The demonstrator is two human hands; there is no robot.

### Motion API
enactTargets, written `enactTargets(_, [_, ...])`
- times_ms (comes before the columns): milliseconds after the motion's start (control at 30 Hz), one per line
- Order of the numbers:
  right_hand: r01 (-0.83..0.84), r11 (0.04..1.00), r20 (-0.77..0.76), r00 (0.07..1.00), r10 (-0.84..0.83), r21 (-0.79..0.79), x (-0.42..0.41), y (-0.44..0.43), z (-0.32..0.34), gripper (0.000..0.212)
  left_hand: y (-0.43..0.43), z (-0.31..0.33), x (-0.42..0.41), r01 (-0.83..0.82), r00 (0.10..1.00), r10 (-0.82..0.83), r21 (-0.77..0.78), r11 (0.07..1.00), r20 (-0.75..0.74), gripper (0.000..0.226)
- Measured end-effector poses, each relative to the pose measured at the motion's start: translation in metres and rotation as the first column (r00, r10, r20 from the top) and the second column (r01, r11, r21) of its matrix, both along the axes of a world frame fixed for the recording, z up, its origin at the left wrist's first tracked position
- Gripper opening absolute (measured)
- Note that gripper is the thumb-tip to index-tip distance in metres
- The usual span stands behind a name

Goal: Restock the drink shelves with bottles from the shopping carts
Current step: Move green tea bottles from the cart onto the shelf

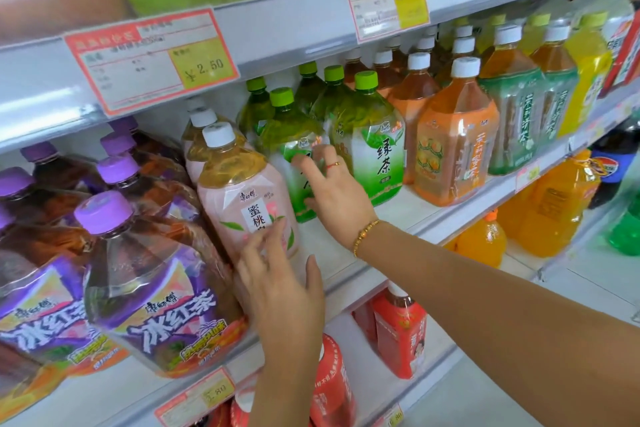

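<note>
Middle drink shelf (pixel 391 215), stocked in rows from its front edge to its back; contents listed left to right.

Purple-capped iced black tea bottles (pixel 152 288), large, ranked at the left end, the foremost standing at the front edge; peach tea bottle (pixel 242 191), pink label, white cap, set at the front edge just beside them, with like bottles ranked behind it; green tea bottles (pixel 374 152), green caps, held in the middle section; orange-labelled bottle (pixel 453 149), white cap, placed next along; green-labelled jasmine tea bottles (pixel 512 121) and yellow bottles (pixel 588 69) seen toward the right end.

Left hand (pixel 284 291): fingers spread, fingertips laid against the lower label of the peach tea bottle; nothing gripped.

Right hand (pixel 332 187): fingers spread, laid flat against a front green tea bottle (pixel 294 146); a red ring and a gold bracelet (pixel 365 236) are worn.

Price tags: one marked ¥2.50 (pixel 149 59) fixed to the edge of the upper shelf; a second (pixel 388 3) further right, print unreadable.

Lower shelf: red-labelled bottles (pixel 398 333) and orange soda bottles (pixel 554 204) are held.
</note>
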State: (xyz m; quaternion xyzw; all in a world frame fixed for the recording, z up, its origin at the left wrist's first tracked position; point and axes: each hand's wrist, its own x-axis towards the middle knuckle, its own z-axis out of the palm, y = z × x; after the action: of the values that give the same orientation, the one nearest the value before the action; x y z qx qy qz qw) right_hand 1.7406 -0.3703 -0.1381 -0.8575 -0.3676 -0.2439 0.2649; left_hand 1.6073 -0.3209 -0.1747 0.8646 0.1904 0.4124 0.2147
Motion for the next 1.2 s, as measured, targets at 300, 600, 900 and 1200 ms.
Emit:
enactTargets(300, [-0.163, 0.972, 0.034, 0.987, 0.16, 0.17, 0.0, 0.007, 0.016, 0.041, 0.0, 0.001, -0.001, 0.098, 0.995, -0.098, -0.044, 0.994, -0.008, 0.053])
enactTargets(600, [-0.003, 0.986, 0.166, 0.986, 0.032, -0.17, -0.015, -0.096, 0.078, 0.021, -0.023, 0.035, 0.1, 0.359, 0.921, -0.39, -0.355, 0.863, -0.017, 0.067])
enactTargets(900, [0.134, 0.818, 0.034, 0.99, -0.139, -0.56, -0.03, -0.217, 0.064, 0.021, -0.031, 0.035, 0.153, 0.209, 0.958, -0.28, -0.529, 0.823, -0.058, 0.101])
enactTargets(1200, [0.301, 0.781, -0.039, 0.923, -0.384, -0.546, -0.109, -0.364, 0.085, 0.014, -0.159, 0.073, 0.051, 0.519, 0.833, -0.551, -0.268, 0.812, -0.057, 0.026])
